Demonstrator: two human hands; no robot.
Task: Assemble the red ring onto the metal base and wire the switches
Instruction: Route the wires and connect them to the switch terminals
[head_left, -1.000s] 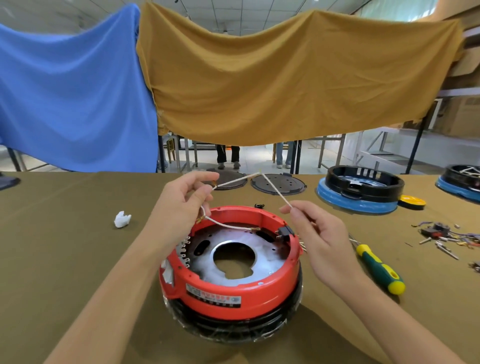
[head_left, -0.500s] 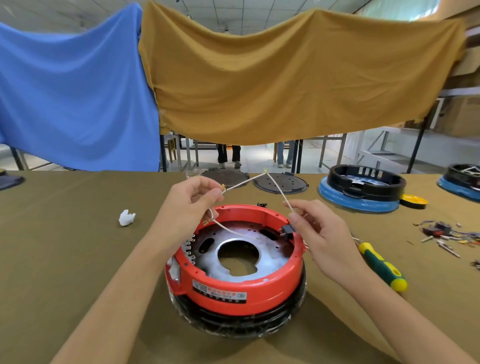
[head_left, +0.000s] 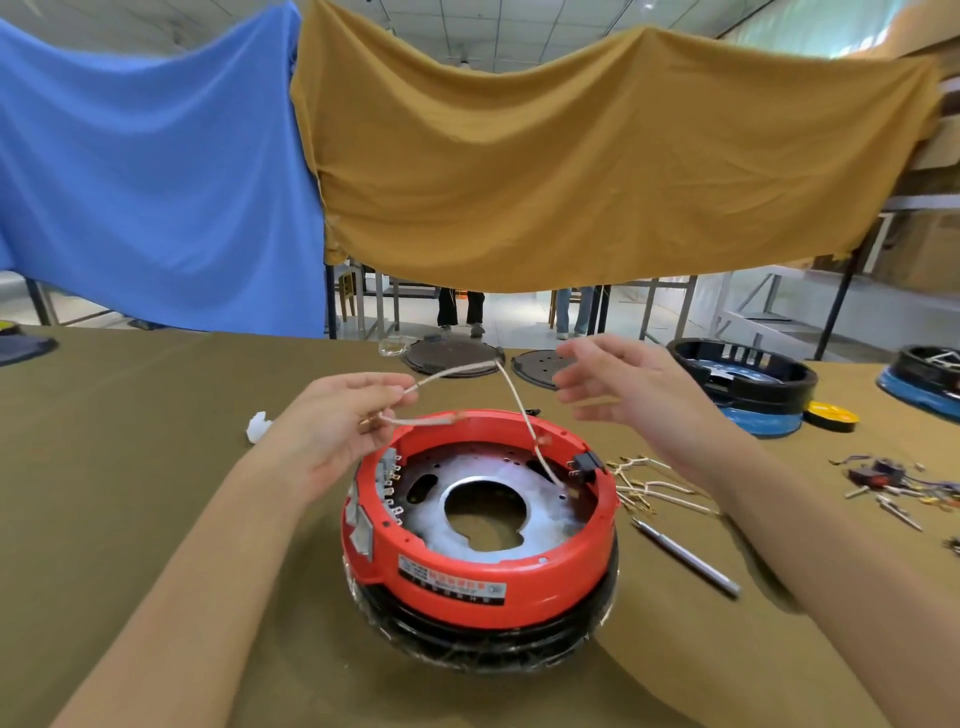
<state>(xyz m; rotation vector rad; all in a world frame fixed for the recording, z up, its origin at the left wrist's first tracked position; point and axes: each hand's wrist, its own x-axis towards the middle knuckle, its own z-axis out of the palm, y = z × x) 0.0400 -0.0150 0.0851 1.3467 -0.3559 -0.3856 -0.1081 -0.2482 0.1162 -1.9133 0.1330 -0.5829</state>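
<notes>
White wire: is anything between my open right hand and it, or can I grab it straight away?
Nothing visible blocks it. The right hand is open just right of the white wire, which rises from inside the red ring and arcs over to the left hand pinching it. Only air lies between.

Surface: olive-brown cloth-covered table (head_left: 130, 467)
Centre: red plastic ring on black round base (head_left: 483, 571)
Right: slim metal screwdriver shaft (head_left: 685, 558), loose white wires (head_left: 654, 488)
Left: crumpled white scrap (head_left: 258, 427)

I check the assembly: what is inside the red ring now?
Inside the red ring lies the metal base with a central hole; a white wire runs down in. Its lower end is unclear.
</notes>
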